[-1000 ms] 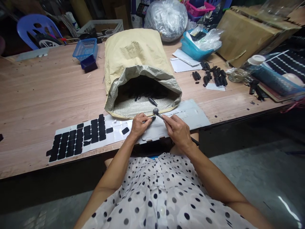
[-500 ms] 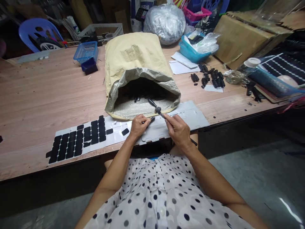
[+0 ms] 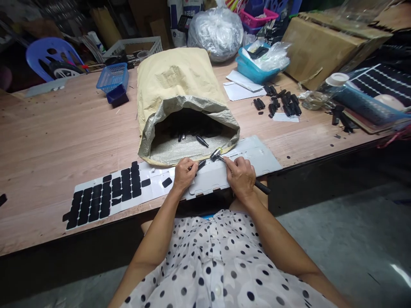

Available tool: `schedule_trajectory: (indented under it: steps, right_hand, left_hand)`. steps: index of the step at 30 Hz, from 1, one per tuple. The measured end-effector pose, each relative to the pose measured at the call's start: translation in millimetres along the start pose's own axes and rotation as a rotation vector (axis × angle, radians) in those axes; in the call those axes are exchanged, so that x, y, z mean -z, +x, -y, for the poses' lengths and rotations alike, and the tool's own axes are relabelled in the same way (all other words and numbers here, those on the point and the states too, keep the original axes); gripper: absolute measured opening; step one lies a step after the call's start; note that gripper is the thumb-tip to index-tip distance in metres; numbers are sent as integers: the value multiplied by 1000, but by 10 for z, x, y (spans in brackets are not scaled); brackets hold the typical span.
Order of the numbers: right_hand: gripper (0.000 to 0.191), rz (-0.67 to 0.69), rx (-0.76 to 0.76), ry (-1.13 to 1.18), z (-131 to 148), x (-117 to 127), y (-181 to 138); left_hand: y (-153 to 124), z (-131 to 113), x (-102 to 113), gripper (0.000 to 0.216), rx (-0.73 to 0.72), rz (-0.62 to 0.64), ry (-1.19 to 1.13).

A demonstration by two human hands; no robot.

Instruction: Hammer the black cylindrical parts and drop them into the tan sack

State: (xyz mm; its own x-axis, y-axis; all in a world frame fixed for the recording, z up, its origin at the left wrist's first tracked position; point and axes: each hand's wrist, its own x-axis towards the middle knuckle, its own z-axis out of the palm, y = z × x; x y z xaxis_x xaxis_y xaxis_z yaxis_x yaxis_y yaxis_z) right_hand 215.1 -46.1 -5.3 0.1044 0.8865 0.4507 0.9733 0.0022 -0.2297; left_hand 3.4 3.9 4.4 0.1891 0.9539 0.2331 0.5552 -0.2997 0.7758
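In my right hand (image 3: 241, 176) is a small hammer (image 3: 216, 155), with its metal head to the left of my fingers and its dark handle sticking out below the palm. My left hand (image 3: 185, 174) pinches a small black elongated part (image 3: 201, 164) over the grey-white board (image 3: 257, 154). The hammer head is close to that part's right end, and I cannot tell whether they touch. Just beyond both hands gapes a yellow woven sack (image 3: 180, 70) with its mouth towards me. Inside its lip lies a similar black part (image 3: 202, 140), and more are dim in the shadow.
To the left lies a white sheet of black stickers (image 3: 96, 196). Several black pieces (image 3: 290, 104) sit at the right beside a cardboard box (image 3: 321, 47). Blue baskets (image 3: 112, 77) and a bulging plastic bag (image 3: 215, 32) stand farther back. The table's front edge runs below my hands.
The hammer has turned and come down towards the black part in my left hand; its metal head now shows. My left hand keeps its hold. The whole view has shifted slightly.
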Motion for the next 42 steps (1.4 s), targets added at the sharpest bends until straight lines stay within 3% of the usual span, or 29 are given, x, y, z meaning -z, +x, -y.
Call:
schedule_trajectory:
  steps: [5,28,42]
  right_hand:
    - [35,7,-20,2,42,-2,-15]
    - [33,29,-18,34,16,-44,-23]
    - [31,2,7,-104,-1,-75,-39]
  left_hand:
    - [-31,-25,7,14,16,-6,29]
    - [-26,46,-1,15,0,21,43]
    - [-36,-27,7,20,46,62,88]
